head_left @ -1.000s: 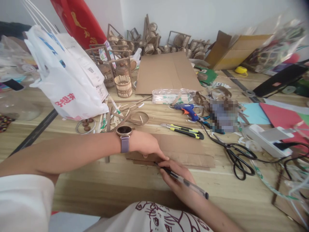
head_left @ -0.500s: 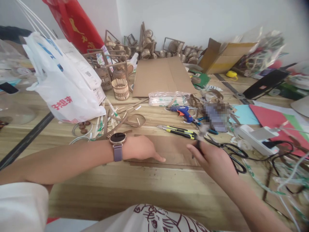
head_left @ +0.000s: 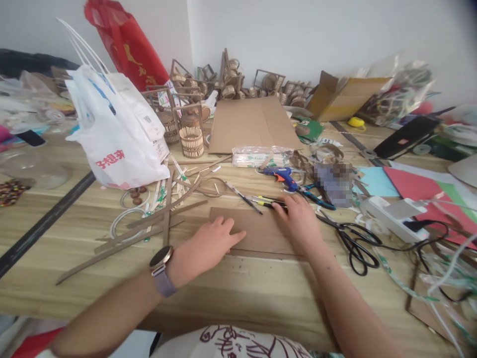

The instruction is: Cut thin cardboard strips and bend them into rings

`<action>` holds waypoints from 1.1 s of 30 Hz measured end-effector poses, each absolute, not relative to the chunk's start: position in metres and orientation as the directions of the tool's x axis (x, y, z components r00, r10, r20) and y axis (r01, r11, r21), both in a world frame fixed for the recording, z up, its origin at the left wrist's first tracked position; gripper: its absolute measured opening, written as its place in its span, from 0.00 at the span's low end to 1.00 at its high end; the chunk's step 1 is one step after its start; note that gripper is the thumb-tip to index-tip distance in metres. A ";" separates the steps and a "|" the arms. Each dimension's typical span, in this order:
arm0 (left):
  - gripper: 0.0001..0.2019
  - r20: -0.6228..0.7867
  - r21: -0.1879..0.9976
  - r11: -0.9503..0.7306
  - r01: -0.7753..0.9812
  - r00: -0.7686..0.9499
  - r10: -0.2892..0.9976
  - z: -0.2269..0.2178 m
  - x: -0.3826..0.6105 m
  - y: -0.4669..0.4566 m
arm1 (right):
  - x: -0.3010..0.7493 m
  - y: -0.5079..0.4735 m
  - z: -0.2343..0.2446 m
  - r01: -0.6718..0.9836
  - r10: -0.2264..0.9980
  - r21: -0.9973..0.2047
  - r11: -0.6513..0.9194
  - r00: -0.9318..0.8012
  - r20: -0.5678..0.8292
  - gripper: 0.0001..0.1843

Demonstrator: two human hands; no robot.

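Observation:
My left hand [head_left: 214,239], a watch on its wrist, lies with spread fingers on the left part of a flat brown cardboard piece [head_left: 257,231]. My right hand [head_left: 298,221] reaches over the cardboard's right side, its fingers bent round the handle end of a yellow-and-black utility knife [head_left: 264,201]; the handle is mostly covered. A thin pen-like tool [head_left: 244,197] lies just left of the knife. To the right of that hand rest black-handled scissors [head_left: 354,241].
Behind the knife lie a blue glue gun [head_left: 281,175], pliers [head_left: 316,196] and a packet of wrapped sticks [head_left: 261,156]. Brown strips [head_left: 149,219] are scattered at left. Small slatted baskets [head_left: 192,141], a white bag [head_left: 115,134] and a large cardboard sheet [head_left: 249,124] stand or lie farther back.
My left hand has drawn back leftward, its fingers now spread. My right hand has moved left and lowered onto the utility knife; the blurred dark-handled tool it held no longer shows there.

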State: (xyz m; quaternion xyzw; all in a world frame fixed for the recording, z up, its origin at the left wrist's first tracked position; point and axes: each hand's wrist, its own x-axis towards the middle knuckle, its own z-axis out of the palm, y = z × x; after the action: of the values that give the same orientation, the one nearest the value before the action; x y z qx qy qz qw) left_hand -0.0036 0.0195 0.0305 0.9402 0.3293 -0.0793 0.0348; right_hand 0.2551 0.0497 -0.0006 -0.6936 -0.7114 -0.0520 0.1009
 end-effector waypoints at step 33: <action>0.11 0.068 -0.019 -0.585 0.811 0.584 0.809 0.000 -0.010 0.048 | 0.280 0.044 -0.014 0.913 0.860 -0.405 -0.045 0.242 0.449 0.22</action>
State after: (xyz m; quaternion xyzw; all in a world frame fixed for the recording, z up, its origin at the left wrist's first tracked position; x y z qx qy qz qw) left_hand -0.0105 0.0478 -0.0001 0.8897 0.4551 0.0262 -0.0239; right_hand 0.2795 0.0439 -0.0139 -0.7216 -0.6142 -0.0419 0.3166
